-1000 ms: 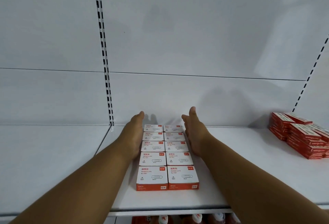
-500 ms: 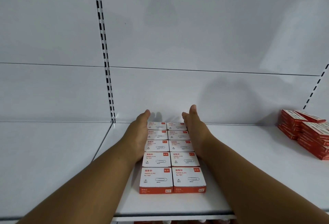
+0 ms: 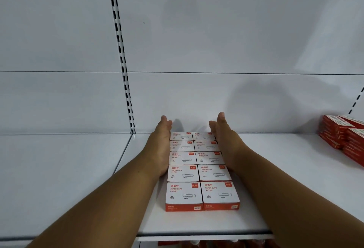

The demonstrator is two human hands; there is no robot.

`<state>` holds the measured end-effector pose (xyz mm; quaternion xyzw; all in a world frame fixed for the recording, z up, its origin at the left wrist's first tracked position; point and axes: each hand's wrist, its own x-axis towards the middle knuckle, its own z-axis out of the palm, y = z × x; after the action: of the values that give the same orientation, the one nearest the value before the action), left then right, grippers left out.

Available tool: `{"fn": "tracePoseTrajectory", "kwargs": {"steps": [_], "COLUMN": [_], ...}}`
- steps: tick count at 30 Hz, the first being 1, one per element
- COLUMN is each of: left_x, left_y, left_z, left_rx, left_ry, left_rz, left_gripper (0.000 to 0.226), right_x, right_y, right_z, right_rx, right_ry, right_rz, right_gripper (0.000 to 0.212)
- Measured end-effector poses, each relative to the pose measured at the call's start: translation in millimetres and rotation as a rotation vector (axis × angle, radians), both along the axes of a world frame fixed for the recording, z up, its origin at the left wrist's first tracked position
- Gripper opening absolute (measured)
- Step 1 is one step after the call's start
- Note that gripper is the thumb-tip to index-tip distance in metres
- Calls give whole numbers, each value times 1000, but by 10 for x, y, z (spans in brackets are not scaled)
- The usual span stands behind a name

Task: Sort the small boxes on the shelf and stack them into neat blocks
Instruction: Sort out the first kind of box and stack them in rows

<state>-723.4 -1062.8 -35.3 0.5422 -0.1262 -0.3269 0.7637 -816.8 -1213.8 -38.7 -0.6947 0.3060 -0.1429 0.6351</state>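
Note:
Several white-and-red paper clip boxes (image 3: 201, 167) lie flat on the white shelf (image 3: 197, 224) in a tight block, two columns wide, running from the back wall toward the front edge. My left hand (image 3: 160, 147) lies flat against the block's left side, fingers straight and pointing toward the wall. My right hand (image 3: 224, 141) presses the right side the same way, thumb up. Both hands flank the rear rows; the two front boxes stand free of them.
A pile of red boxes (image 3: 342, 139) sits at the shelf's far right. A slotted upright (image 3: 122, 60) runs up the back wall left of the block. A neighbouring shelf board (image 3: 59, 178) lies to the left. Goods show below the front edge.
The view has shifted left, so the red pile slid toward the right edge. My hands stay flat against the block's two sides, nearly unchanged.

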Motion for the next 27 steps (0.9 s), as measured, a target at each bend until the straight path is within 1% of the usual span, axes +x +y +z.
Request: {"fn": "tracePoseTrajectory", "kwargs": {"steps": [3,5,6,8,10,11,14,15,17,19,22,24,27], "left_x": [-18,-29,-38,-45,-48,-51,-61,-61,-45,-24,-18,-43,-100], "left_y": [44,74,84,95,97,95,92,90,82,77,80,84,118], "left_z": [34,48,55,55,55,60,71,75,65,44,52,94,142], "left_rx": [-59,-70,-62,-58,-64,-66,-60,-56,-56,-66,-49,-36,-21], "left_ry": [33,45,47,51,61,64,58,57,61,75,83,77,37], "left_rz": [-21,-53,-63,-63,-66,-70,-68,-67,-73,-76,-64,-56,-28], "left_gripper": [66,68,70,71,72,72,73,73,73,74,74,73,69], "right_x": [-30,-52,-55,-54,-64,-64,-52,-60,-74,-60,-65,-75,-170], "right_y": [-66,-97,-112,-94,-38,-37,-61,-43,-6,6,14,48,115], "right_z": [-27,-63,-80,-82,-46,-46,-56,-39,-8,6,-1,35,93], "right_rx": [115,97,70,20,59,52,-9,9,47,33,13,-4,35], "right_ry": [-106,-183,-186,-99,-2,10,-7,12,46,58,47,17,5], "right_rz": [39,37,46,45,78,75,42,51,56,41,44,39,3], "right_gripper": [77,77,78,73,60,60,82,83,81,80,85,82,81]}}
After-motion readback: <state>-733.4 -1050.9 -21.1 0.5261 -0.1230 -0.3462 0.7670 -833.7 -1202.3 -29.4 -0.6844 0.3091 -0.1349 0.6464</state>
